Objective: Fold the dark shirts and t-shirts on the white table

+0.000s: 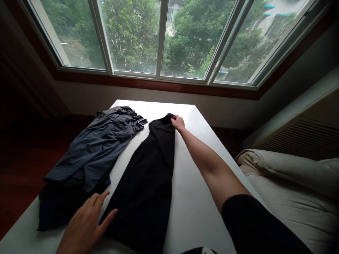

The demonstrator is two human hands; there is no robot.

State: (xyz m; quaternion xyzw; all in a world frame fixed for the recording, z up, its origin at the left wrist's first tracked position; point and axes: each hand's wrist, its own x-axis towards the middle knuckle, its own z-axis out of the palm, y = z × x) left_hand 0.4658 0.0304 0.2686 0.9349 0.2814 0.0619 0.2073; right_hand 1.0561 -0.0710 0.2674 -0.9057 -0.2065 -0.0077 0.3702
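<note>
A long black garment [148, 176], shaped like folded trousers, lies stretched along the white table with a band-like edge at its far end. My right hand [178, 122] pinches that far edge at its right corner. Near the front, my left hand [87, 220] is open, thumb and fingers spread, over the gap between the black garment and the clothes to its left. The thumb overlaps the garment's left edge; whether it touches the cloth I cannot tell. A dark grey-blue shirt [97, 144] lies rumpled on the left, over a darker cloth [58, 204].
The white table [196, 197] reaches toward a wide window [159, 38] with a reddish-brown frame. To the right is a pale cushioned seat [288, 190], with a slatted vent panel [288, 137] behind it. Dark red flooring [23, 162] shows on the left.
</note>
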